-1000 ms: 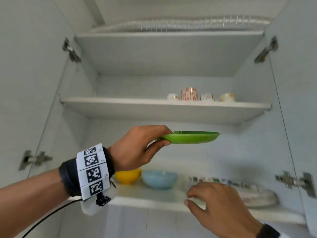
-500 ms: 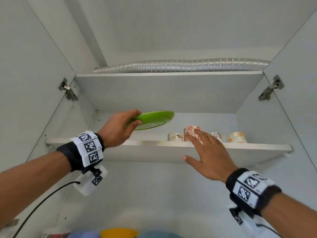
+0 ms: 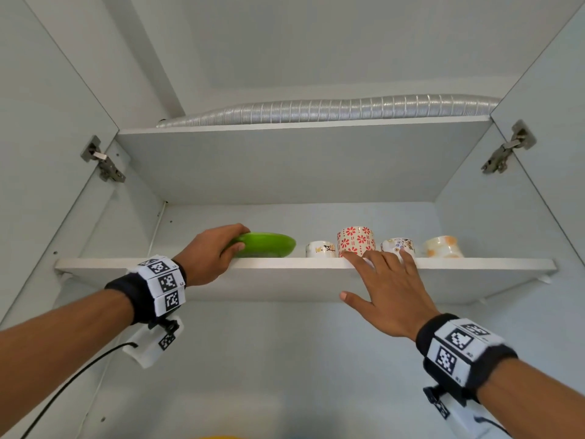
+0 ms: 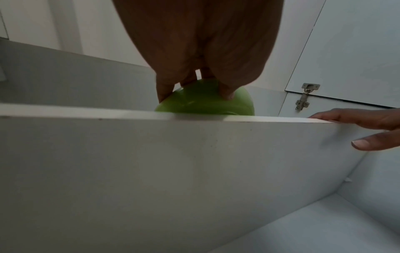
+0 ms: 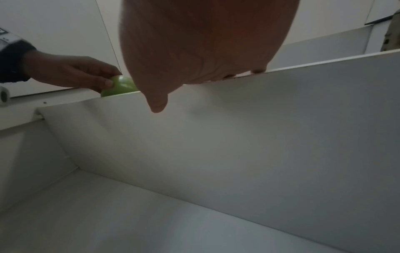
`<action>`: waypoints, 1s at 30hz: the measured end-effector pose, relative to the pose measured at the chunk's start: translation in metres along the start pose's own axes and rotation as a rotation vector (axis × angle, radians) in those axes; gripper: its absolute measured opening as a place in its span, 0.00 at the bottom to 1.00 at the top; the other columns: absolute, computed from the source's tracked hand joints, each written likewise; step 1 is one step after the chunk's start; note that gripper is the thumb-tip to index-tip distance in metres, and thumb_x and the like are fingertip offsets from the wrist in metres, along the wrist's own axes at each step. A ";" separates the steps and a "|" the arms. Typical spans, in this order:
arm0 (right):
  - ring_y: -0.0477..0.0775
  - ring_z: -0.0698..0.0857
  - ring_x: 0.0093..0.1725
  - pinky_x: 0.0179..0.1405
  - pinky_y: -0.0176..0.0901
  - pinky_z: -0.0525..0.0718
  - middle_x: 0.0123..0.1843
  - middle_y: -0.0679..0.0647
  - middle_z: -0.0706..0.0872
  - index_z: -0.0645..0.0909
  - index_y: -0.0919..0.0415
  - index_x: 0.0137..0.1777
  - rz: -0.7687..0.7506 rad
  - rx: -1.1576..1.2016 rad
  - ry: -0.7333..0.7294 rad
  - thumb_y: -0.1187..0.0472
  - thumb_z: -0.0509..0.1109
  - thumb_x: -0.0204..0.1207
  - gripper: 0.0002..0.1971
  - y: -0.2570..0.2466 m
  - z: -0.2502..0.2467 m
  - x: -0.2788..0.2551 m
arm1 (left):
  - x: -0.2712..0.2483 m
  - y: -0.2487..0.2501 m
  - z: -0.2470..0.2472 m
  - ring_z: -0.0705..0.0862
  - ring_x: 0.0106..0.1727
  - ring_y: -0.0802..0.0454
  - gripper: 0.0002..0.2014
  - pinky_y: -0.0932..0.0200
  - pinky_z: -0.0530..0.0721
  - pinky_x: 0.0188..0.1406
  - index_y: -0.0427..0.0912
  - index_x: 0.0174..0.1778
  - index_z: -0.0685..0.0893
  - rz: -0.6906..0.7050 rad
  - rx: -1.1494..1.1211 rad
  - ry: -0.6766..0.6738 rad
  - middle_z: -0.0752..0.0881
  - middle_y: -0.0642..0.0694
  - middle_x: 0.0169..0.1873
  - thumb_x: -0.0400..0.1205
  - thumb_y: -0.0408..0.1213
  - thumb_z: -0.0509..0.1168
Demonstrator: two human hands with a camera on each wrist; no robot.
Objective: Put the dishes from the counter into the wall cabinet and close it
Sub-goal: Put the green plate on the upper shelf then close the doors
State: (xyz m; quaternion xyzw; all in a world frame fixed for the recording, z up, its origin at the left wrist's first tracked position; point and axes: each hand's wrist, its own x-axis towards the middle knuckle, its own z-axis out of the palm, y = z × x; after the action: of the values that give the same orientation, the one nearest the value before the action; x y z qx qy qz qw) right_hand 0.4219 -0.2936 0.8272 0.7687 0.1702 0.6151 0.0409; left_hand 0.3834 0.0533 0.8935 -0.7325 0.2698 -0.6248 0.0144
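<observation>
left hand (image 3: 211,252) pinches green plate (image 3: 269,245) | right hand (image 3: 391,291) spread on shelf (image 3: 285,263) | plate base hidden

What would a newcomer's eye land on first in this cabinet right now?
The green plate, bright against the white cabinet, held by the left hand at the left of the upper shelf. Next, the red-flowered cup among three paler cups to its right, with the right hand spread on the shelf edge.

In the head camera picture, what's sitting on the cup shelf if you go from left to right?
Green plate, held by the left hand → small white cup → red flower mug → little patterned cup → orange and white cup.
</observation>
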 end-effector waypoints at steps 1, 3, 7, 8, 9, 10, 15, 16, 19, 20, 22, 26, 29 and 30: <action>0.58 0.72 0.73 0.80 0.69 0.56 0.72 0.51 0.75 0.57 0.41 0.82 -0.002 -0.008 0.013 0.27 0.44 0.75 0.37 0.000 0.001 0.000 | 0.000 -0.001 0.003 0.81 0.41 0.49 0.23 0.56 0.75 0.40 0.44 0.61 0.80 -0.002 -0.005 -0.013 0.85 0.50 0.44 0.81 0.54 0.49; 0.58 0.74 0.71 0.78 0.70 0.58 0.71 0.52 0.77 0.58 0.42 0.82 0.001 -0.027 0.037 0.28 0.47 0.75 0.36 0.000 0.005 0.000 | 0.002 -0.003 0.008 0.80 0.41 0.50 0.20 0.62 0.73 0.39 0.43 0.63 0.80 -0.011 -0.018 -0.035 0.84 0.52 0.45 0.82 0.49 0.52; 0.60 0.75 0.70 0.77 0.71 0.61 0.70 0.53 0.78 0.61 0.42 0.81 0.017 -0.041 0.060 0.29 0.48 0.76 0.35 -0.001 0.008 0.000 | 0.004 -0.005 0.015 0.78 0.43 0.54 0.21 0.76 0.68 0.41 0.42 0.66 0.80 -0.011 -0.052 -0.061 0.84 0.53 0.48 0.82 0.46 0.53; 0.60 0.75 0.70 0.77 0.71 0.61 0.70 0.53 0.78 0.61 0.43 0.81 0.017 -0.045 0.062 0.29 0.48 0.76 0.36 -0.001 0.009 0.000 | 0.005 -0.005 0.015 0.78 0.42 0.55 0.21 0.76 0.68 0.41 0.43 0.66 0.79 -0.016 -0.068 -0.080 0.83 0.55 0.47 0.82 0.46 0.53; 0.60 0.76 0.70 0.77 0.71 0.61 0.70 0.53 0.78 0.61 0.43 0.81 0.017 -0.049 0.063 0.29 0.48 0.76 0.36 -0.001 0.009 0.001 | 0.007 -0.005 0.014 0.78 0.41 0.60 0.20 0.75 0.68 0.40 0.44 0.66 0.79 -0.029 -0.090 -0.109 0.82 0.58 0.45 0.82 0.46 0.53; 0.60 0.76 0.70 0.76 0.71 0.62 0.70 0.54 0.79 0.62 0.43 0.81 0.018 -0.052 0.061 0.29 0.48 0.76 0.36 -0.002 0.009 0.001 | 0.008 -0.004 0.013 0.79 0.40 0.63 0.20 0.75 0.69 0.38 0.45 0.65 0.79 -0.045 -0.121 -0.142 0.81 0.61 0.42 0.81 0.46 0.52; 0.60 0.76 0.70 0.76 0.72 0.61 0.69 0.54 0.79 0.62 0.43 0.80 0.032 -0.052 0.059 0.29 0.49 0.75 0.35 -0.004 0.009 0.001 | 0.011 -0.007 0.014 0.79 0.38 0.58 0.17 0.63 0.75 0.39 0.51 0.58 0.81 -0.111 -0.243 -0.286 0.84 0.50 0.40 0.82 0.48 0.50; 0.60 0.76 0.70 0.76 0.72 0.61 0.69 0.54 0.79 0.62 0.43 0.80 0.033 -0.055 0.057 0.29 0.49 0.75 0.35 -0.004 0.009 0.001 | 0.012 -0.008 0.016 0.80 0.39 0.57 0.18 0.60 0.76 0.41 0.54 0.58 0.82 -0.137 -0.235 -0.309 0.85 0.49 0.41 0.82 0.52 0.49; 0.60 0.75 0.72 0.77 0.71 0.59 0.72 0.54 0.77 0.60 0.43 0.81 0.035 -0.061 0.046 0.28 0.48 0.75 0.36 -0.003 0.009 0.001 | 0.014 -0.006 0.018 0.83 0.49 0.54 0.27 0.53 0.79 0.53 0.62 0.61 0.81 -0.196 -0.145 -0.364 0.87 0.55 0.49 0.78 0.67 0.43; 0.60 0.73 0.74 0.78 0.71 0.57 0.74 0.54 0.75 0.57 0.43 0.82 0.032 -0.064 0.040 0.28 0.48 0.75 0.37 -0.003 0.009 0.000 | 0.014 -0.004 0.019 0.82 0.57 0.53 0.31 0.50 0.78 0.60 0.64 0.67 0.78 -0.207 -0.100 -0.380 0.86 0.57 0.57 0.77 0.69 0.41; 0.60 0.65 0.80 0.81 0.69 0.50 0.82 0.54 0.67 0.48 0.42 0.85 0.018 -0.073 0.029 0.28 0.46 0.74 0.40 -0.001 0.009 -0.001 | 0.013 -0.001 0.021 0.73 0.76 0.50 0.38 0.47 0.68 0.75 0.61 0.80 0.68 -0.172 0.026 -0.388 0.77 0.56 0.74 0.77 0.71 0.37; 0.57 0.43 0.87 0.83 0.65 0.40 0.88 0.52 0.42 0.29 0.38 0.83 0.006 -0.100 -0.041 0.27 0.43 0.72 0.43 0.002 0.005 -0.003 | -0.011 0.006 0.022 0.62 0.83 0.50 0.41 0.46 0.61 0.81 0.51 0.83 0.65 -0.032 0.102 -0.183 0.70 0.50 0.80 0.79 0.70 0.38; 0.57 0.36 0.86 0.83 0.63 0.39 0.87 0.50 0.33 0.25 0.37 0.81 0.021 -0.096 -0.101 0.26 0.45 0.71 0.45 0.003 -0.001 -0.005 | -0.040 0.011 0.019 0.72 0.75 0.48 0.30 0.48 0.71 0.74 0.48 0.75 0.75 0.032 0.026 -0.001 0.78 0.48 0.72 0.84 0.62 0.50; 0.58 0.35 0.86 0.84 0.63 0.39 0.87 0.50 0.32 0.24 0.36 0.81 0.030 -0.093 -0.117 0.26 0.47 0.72 0.45 0.001 -0.001 -0.008 | -0.051 0.013 0.017 0.74 0.72 0.48 0.27 0.46 0.75 0.70 0.48 0.73 0.77 0.051 0.032 0.028 0.79 0.49 0.69 0.84 0.59 0.53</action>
State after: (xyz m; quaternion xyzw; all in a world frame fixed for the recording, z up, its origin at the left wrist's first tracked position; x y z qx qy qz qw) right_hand 0.4199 -0.2970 0.8204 0.8031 0.1273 0.5769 0.0771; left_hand 0.3901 0.0577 0.8383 -0.7162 0.2785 -0.6388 0.0381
